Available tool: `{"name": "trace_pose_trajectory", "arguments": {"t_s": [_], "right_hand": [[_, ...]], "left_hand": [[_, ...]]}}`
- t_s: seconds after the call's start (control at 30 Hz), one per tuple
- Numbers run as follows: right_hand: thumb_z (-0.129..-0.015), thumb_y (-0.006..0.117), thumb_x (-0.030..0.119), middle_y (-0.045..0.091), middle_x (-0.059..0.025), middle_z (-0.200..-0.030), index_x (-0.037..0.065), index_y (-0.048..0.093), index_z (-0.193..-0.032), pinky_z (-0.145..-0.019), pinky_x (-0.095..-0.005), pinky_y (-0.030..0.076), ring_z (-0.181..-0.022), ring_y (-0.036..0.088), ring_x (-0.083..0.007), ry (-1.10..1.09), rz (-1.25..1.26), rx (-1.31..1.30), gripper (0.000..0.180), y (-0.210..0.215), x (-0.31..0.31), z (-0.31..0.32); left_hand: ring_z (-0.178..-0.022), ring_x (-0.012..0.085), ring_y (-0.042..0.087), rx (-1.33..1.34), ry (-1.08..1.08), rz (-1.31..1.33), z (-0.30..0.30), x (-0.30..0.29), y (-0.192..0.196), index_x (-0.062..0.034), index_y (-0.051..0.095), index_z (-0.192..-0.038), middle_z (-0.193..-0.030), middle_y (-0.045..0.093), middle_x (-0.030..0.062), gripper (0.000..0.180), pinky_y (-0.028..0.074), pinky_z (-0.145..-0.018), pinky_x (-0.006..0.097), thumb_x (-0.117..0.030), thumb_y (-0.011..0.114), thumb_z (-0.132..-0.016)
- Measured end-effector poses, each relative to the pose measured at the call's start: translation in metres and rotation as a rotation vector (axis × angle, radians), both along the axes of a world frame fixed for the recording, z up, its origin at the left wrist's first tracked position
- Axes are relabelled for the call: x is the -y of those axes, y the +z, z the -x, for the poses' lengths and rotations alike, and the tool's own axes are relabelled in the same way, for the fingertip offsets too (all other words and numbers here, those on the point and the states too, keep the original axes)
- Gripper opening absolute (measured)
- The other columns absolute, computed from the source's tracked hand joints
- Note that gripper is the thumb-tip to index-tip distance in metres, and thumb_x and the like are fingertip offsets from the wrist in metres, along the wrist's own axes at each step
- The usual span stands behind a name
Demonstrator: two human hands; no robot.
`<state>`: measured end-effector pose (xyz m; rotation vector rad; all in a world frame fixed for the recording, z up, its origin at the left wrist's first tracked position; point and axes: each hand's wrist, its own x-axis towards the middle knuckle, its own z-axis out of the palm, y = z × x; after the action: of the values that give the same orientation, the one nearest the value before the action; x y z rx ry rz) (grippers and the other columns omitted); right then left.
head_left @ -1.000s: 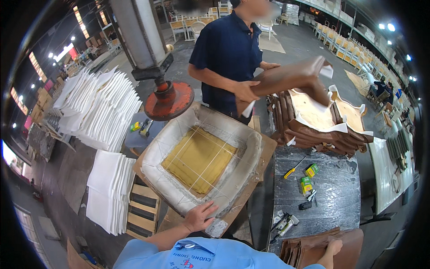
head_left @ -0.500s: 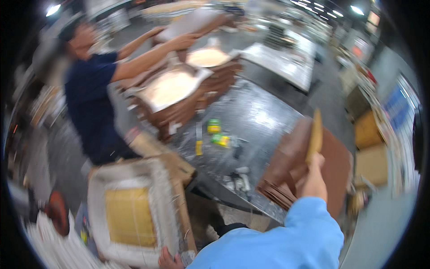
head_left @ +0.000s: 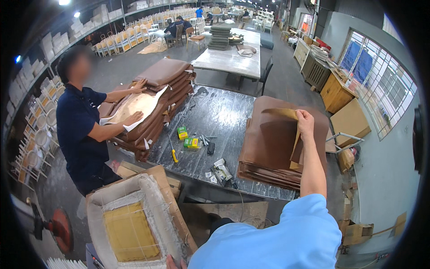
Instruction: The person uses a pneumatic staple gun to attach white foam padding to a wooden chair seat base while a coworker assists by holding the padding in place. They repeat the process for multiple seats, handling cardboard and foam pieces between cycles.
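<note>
My right hand (head_left: pixel 305 123) pinches a thin, bent tan strip (head_left: pixel 282 113). One end reaches left over a stack of brown leather-like sheets (head_left: pixel 264 134), and the other hangs down near my wrist. At the lower edge, the fingers of my left hand (head_left: pixel 175 263) curl at the near corner of a padded frame (head_left: pixel 96 215); most of that hand is cut off. This frame has grey padding around a yellow panel (head_left: pixel 132 231), crossed by thin strings, and a wooden edge.
A co-worker in dark blue (head_left: pixel 83 121) spreads hands over a pale piece (head_left: pixel 139 107) on brown upholstered pads (head_left: pixel 172 80). The dark metal table (head_left: pixel 210 112) bears a yellow-handled screwdriver (head_left: pixel 174 155), small green-yellow boxes (head_left: pixel 191 142) and a corded power tool (head_left: pixel 221 170). A wall fan (head_left: pixel 60 228) stands lower left.
My right hand has moved up and left with the tan strip, which now bends leftward over the stack. The co-worker's hands have come down onto the pale piece. The view has steadied.
</note>
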<state>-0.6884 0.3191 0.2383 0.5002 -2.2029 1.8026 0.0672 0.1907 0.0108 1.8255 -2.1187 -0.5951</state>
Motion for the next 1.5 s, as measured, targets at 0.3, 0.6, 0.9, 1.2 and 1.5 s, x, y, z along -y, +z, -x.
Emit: {"name": "trace_pose_trajectory", "arguments": {"t_s": [0.3,0.6,0.9,1.2,1.5], "right_hand": [[-0.103,0.074,0.015,0.073,0.0032,-0.090,-0.002,0.079,-0.100,-0.076,-0.0250,0.051,-0.083,0.064,-0.0058,0.512,-0.290,-0.016,0.018,0.134,0.042,-0.171],[-0.090,0.080,0.020,0.073,-0.0075,-0.079,-0.003,0.078,-0.088,-0.067,-0.0294,0.047,-0.073,0.066,-0.0140,1.156,-0.268,-0.330,0.023,0.225,0.067,-0.345],[-0.094,0.085,0.036,0.068,-0.0065,-0.081,0.001,0.074,-0.086,-0.067,-0.0298,0.043,-0.072,0.060,-0.0156,1.293,0.098,-0.525,0.037,0.206,0.093,-0.339],[-0.106,0.075,0.038,0.063,-0.0012,-0.095,0.003,0.072,-0.103,-0.078,-0.0292,0.043,-0.087,0.058,-0.0127,1.104,0.011,-0.884,0.036,0.274,0.163,-0.293],[-0.082,0.098,0.031,0.076,-0.0121,-0.095,0.000,0.078,-0.106,-0.081,-0.0402,0.057,-0.091,0.075,-0.0275,2.159,-0.703,-0.722,0.043,0.191,0.356,-0.465]], "left_hand": [[-0.138,0.0489,0.058,-0.256,-0.325,0.162,-0.038,0.018,0.014,-0.0019,0.068,-0.148,-0.149,0.065,0.0265,0.057,0.043,-0.120,0.057,-0.027,0.073,-0.097],[-0.169,0.0354,0.026,-1.128,-0.564,-0.168,0.110,0.108,0.163,-0.0019,0.018,-0.177,-0.180,0.029,0.0266,0.123,0.024,-0.136,0.044,-0.019,0.096,-0.084],[-0.155,0.0315,0.049,-1.154,-0.495,0.213,0.024,0.145,0.186,-0.0068,0.056,-0.161,-0.165,0.055,0.0177,0.062,0.037,-0.130,0.048,-0.023,0.076,-0.105],[-0.095,0.0329,0.081,-1.061,-0.473,0.460,-0.078,-0.021,0.280,0.0005,0.079,-0.115,-0.104,0.082,0.0160,0.016,0.063,-0.087,0.044,-0.007,0.077,-0.100],[-0.122,0.0256,0.073,-1.485,0.390,0.494,-0.164,-0.040,0.222,0.0008,0.068,-0.140,-0.136,0.074,0.0123,0.049,0.058,-0.106,0.043,-0.037,0.073,-0.110]]}}
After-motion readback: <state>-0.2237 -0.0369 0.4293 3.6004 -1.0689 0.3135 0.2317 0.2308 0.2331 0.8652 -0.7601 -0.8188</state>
